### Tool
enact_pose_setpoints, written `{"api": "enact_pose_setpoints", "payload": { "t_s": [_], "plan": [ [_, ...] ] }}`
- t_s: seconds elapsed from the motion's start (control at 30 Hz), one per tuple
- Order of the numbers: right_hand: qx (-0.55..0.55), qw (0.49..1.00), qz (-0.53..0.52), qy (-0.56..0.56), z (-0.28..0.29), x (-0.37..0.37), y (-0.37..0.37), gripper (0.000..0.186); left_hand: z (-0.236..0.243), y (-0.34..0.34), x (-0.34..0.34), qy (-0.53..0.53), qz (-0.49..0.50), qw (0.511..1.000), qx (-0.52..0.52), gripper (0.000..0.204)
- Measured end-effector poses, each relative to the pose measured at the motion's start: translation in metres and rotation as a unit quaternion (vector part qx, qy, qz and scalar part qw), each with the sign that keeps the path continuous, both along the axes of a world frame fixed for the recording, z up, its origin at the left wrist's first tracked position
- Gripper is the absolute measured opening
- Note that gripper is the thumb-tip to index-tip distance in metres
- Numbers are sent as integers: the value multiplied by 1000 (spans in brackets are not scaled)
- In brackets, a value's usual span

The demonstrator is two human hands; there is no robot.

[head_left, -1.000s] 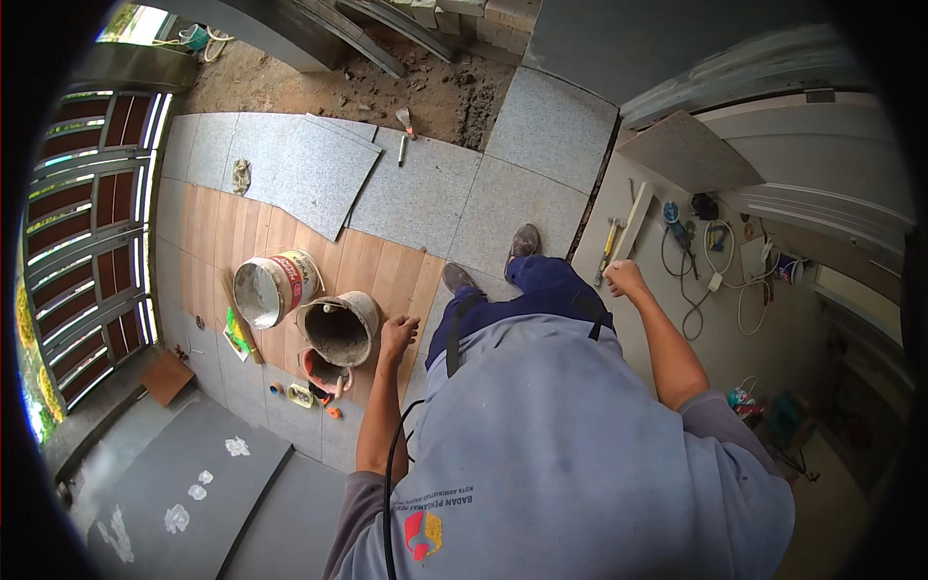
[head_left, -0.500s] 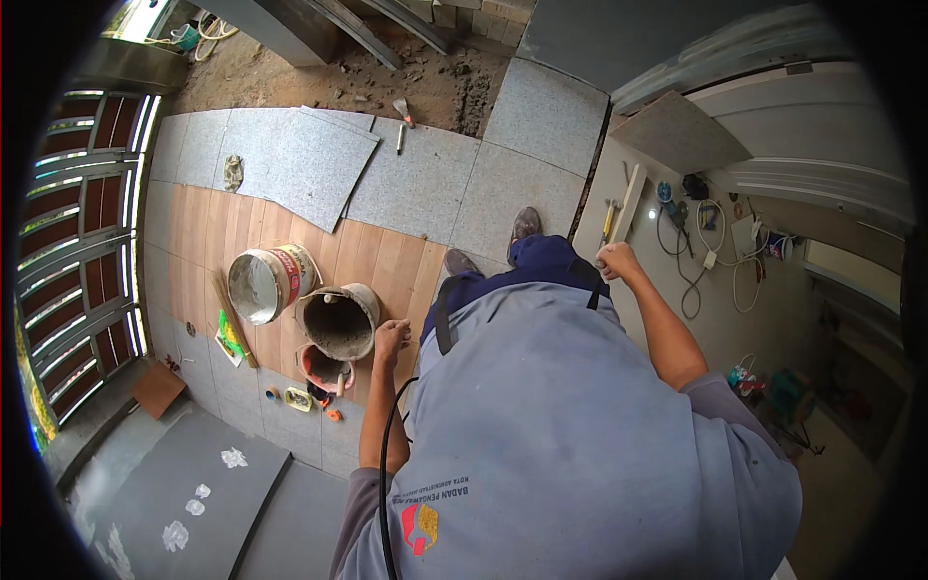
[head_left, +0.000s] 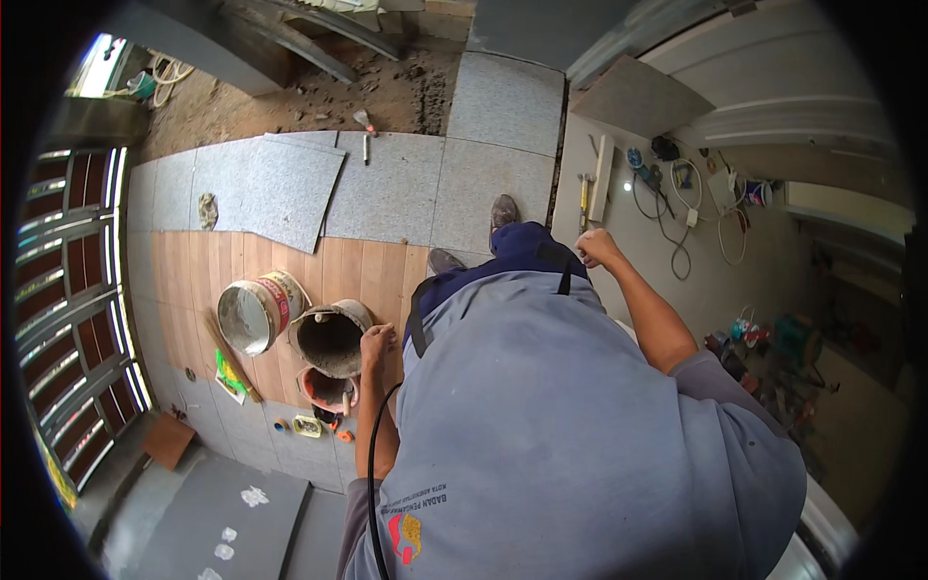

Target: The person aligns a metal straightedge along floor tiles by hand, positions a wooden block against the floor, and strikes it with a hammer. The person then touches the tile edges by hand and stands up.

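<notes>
My left hand (head_left: pixel 378 346) hangs with its fingers curled, and no object shows in it. It appears in front of the right edge of a mortar-stained bucket (head_left: pixel 360 314); whether they touch I cannot tell. Beside that bucket lies a larger white bucket (head_left: pixel 248 317) with a pale coated inside. Below them is a small reddish bucket (head_left: pixel 324 390). My right hand (head_left: pixel 599 248) is closed in a loose fist at my right side, nothing seen in it. Closest to it are a yellow-handled hammer (head_left: pixel 584 201) and a long pale bar (head_left: pixel 601 180) on the floor.
Loose grey tiles (head_left: pixel 295 193) lie over the laid floor, with a scraper (head_left: pixel 364 121) beyond them. A blue power tool (head_left: pixel 640 164) and cords are at the right. A slatted fence (head_left: pixel 82 290) runs along the left. A grey panel (head_left: pixel 232 512) lies at lower left.
My view has shifted to the right, so the floor things sit further left in the picture. My left hand now overlaps the bucket's edge. Both hands stay curled.
</notes>
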State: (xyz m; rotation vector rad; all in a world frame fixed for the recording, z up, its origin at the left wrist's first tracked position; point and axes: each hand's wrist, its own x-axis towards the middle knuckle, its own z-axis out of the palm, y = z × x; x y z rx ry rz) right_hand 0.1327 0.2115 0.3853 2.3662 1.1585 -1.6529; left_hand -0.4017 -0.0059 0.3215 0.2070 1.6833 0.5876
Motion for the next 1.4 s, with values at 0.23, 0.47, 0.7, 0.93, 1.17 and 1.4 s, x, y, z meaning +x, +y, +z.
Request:
{"api": "enact_pose_setpoints", "payload": {
  "t_s": [0.23, 0.47, 0.7, 0.93, 1.17, 1.4],
  "plan": [
    [-15, 999, -42, 0, -6, -1, -17, 18, 21, 5, -8, 12, -11, 1000, -15, 18],
    [-5, 1000, 12, 11, -16, -6, -31, 20, 21, 0, -26, 25, -36, 999, -30, 17],
    [-9, 1000, -3, 16, -23, -3, -37, 19, 25, 9, -30, 28, -54, 997, -42, 18],
    [-4, 999, -35, 16, -18, -3, -36, 18, 20, 1, -27, 39, -46, 998, -26, 18],
    [1, 1000, 0, 6, -13, -9, -36, 20, 31, -1, -12, 37, -36, 998, -47, 21],
    [20, 1000, 9, 8, -12, -14, -36, 19, 21, -19, -15, 36, -37, 998, -37, 22]
  ]
}}
